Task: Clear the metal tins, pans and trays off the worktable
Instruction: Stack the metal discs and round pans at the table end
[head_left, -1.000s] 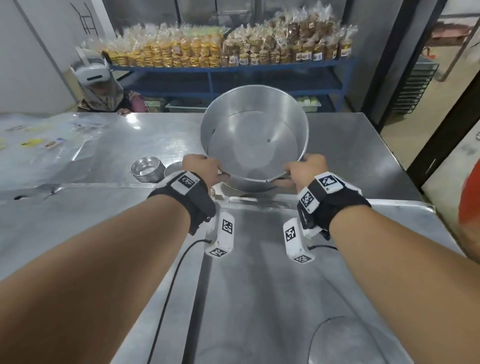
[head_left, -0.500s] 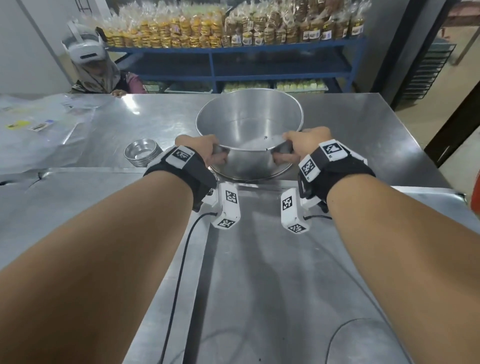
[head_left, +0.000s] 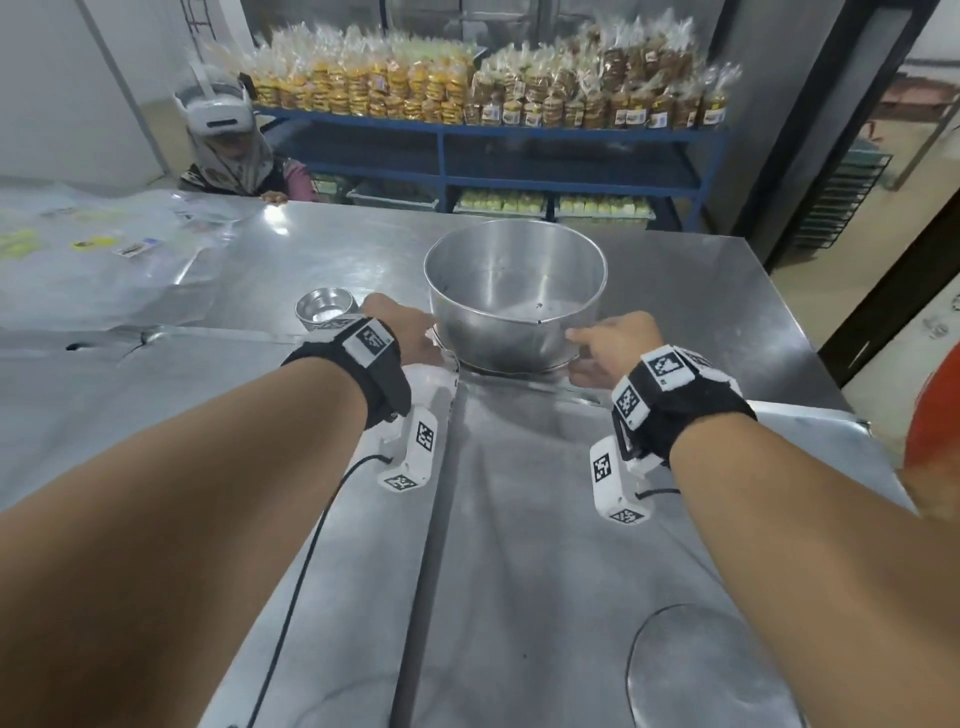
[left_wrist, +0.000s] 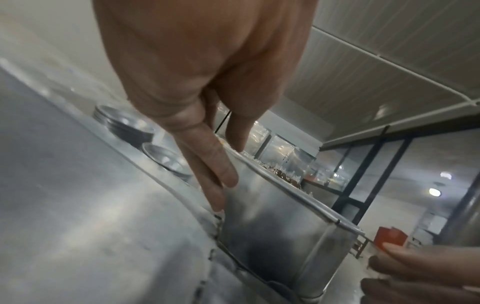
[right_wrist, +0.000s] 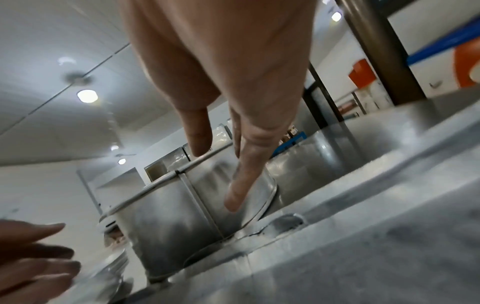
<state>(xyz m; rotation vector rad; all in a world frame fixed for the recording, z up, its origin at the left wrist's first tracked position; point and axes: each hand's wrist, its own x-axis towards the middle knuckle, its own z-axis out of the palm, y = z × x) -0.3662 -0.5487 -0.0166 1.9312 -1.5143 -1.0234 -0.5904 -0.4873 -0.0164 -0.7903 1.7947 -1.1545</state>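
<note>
Right now the pan (head_left: 514, 291) sits upright on the surface (head_left: 691, 322), mouth up, round, no long axis to speak of. Left hand (head_left: 410, 332) and right hand (head_left: 610, 340) flank its wall, fingers (left_wrist: 221, 174) straight, touching but not gripping. A slip looks likely: smooth metal, flat fingers. It could also knock the tins (head_left: 324, 307) just beside.

legible text: none | white square labels on the clear bagged baked goods (head_left: 637, 117) on the blue metal shelf (head_left: 519, 136): too small to read | small coloured stickers (head_left: 130, 248) on the clear plastic sheet (head_left: 93, 270): blurred | black-and-white coded squares on the wrist straps (head_left: 370, 339): patterns only, no letters
</note>
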